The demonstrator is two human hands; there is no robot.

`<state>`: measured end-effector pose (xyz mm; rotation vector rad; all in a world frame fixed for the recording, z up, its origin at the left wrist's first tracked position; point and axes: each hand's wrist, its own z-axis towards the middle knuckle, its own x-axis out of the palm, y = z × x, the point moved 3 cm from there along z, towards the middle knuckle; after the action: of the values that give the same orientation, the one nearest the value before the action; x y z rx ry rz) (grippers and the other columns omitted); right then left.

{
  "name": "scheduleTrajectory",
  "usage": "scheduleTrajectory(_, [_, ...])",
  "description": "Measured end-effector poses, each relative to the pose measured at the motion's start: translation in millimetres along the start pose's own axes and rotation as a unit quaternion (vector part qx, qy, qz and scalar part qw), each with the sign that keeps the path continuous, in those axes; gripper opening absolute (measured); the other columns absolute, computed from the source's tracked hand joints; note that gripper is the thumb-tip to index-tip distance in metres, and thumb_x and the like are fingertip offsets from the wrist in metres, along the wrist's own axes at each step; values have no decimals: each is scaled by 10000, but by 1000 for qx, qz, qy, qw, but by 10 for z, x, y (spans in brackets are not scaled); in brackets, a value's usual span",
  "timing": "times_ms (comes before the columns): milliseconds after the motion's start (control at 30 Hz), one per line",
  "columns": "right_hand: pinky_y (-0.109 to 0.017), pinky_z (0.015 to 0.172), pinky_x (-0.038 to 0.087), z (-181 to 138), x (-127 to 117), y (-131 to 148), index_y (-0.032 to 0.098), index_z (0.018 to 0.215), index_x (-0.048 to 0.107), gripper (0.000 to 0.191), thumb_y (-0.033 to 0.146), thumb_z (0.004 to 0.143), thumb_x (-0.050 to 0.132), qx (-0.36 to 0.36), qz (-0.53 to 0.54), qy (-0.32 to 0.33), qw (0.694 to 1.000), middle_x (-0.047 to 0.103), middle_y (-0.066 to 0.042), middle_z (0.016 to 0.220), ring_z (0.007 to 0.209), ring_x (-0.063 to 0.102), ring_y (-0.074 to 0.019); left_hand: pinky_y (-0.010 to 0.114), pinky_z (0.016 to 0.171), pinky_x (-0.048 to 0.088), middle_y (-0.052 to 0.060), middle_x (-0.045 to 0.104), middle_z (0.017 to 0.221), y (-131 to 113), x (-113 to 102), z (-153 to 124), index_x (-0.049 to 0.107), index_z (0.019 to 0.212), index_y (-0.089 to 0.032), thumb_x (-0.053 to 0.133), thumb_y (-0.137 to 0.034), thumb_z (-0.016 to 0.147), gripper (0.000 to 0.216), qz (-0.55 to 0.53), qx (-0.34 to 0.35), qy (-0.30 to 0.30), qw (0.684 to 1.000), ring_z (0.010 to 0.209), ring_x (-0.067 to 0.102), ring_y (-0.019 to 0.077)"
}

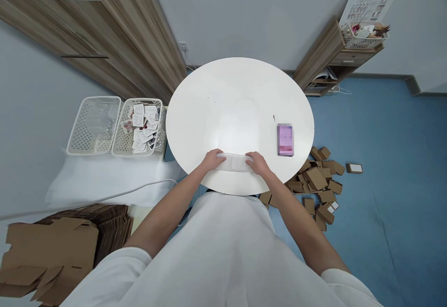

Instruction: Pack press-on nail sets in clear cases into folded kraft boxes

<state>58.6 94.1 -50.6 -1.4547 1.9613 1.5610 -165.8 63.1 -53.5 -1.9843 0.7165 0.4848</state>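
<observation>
Hands at work over a round white counter (237, 92). The left hand (211, 160) and right hand (257, 163) each pinch one end of a pale strip (234, 163), stretched between them at the near edge (whether it touches the surface cannot be told). A purple object (285, 139), its face blurred, lies to the right; small cardboard boxes (315, 178) litter the floor (377, 158) beyond.

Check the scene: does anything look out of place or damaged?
Small brown boxes lie jumbled at odd angles on the blue floor right of the white table; a dark mark also breaks its plain top.
</observation>
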Motion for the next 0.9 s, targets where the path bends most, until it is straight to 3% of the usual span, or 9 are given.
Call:
scheduleTrajectory(267, [-327,827,398,-65,-60,-228,206,1143,501,329,256,828,422,37,-43,-62,996,528,-84,1095,990,506,-203,336,862,413,77,560,1103,69,21,-54,511,1076,-181,512,-355,761,360,87,31,-74,993,1018,519,221])
scheduleTrajectory(467, [-423,890,331,-315,-135,-189,184,1195,453,389,164,808,419,6,-156,-158,975,457,-137,1212,1110,409,-278,405,880,379,115,475,1183,-83,-39,-142,465,1146,-191,472,-355,797,386,144,109,-178,967,1098,433,265])
scheduleTrajectory(533, [-434,933,293,-341,-88,-38,194,1178,459,376,149,807,417,-64,-169,-138,974,451,-126,1236,1154,378,-269,405,915,343,111,468,1194,-185,-7,-179,476,1129,-200,480,-380,793,381,165,188,-152,956,1129,406,259])
scheduleTrajectory(633, [-433,944,291,-311,61,176,211,1103,490,334,198,770,517,-168,-181,-46,968,430,-109,1278,1184,359,-265,421,960,278,98,471,1205,-295,124,-215,499,1086,-216,579,-418,714,431,218,292,-44,930,1150,386,264])
scheduleTrajectory(733, [-436,903,334,-226,174,238,202,1068,482,399,228,696,624,-174,-205,-7,963,362,-118,1343,1186,356,-287,437,977,231,102,452,1236,-315,231,-198,483,1087,-219,665,-406,626,530,255,307,11,917,1156,379,274])
scheduleTrajectory(900, [-411,838,387,-124,238,187,189,1046,470,393,162,682,618,-160,-216,13,963,379,-126,1324,1084,447,-281,414,955,243,100,480,1190,-307,285,-136,464,1079,-212,644,-340,635,496,265,296,25,917,1094,437,255])
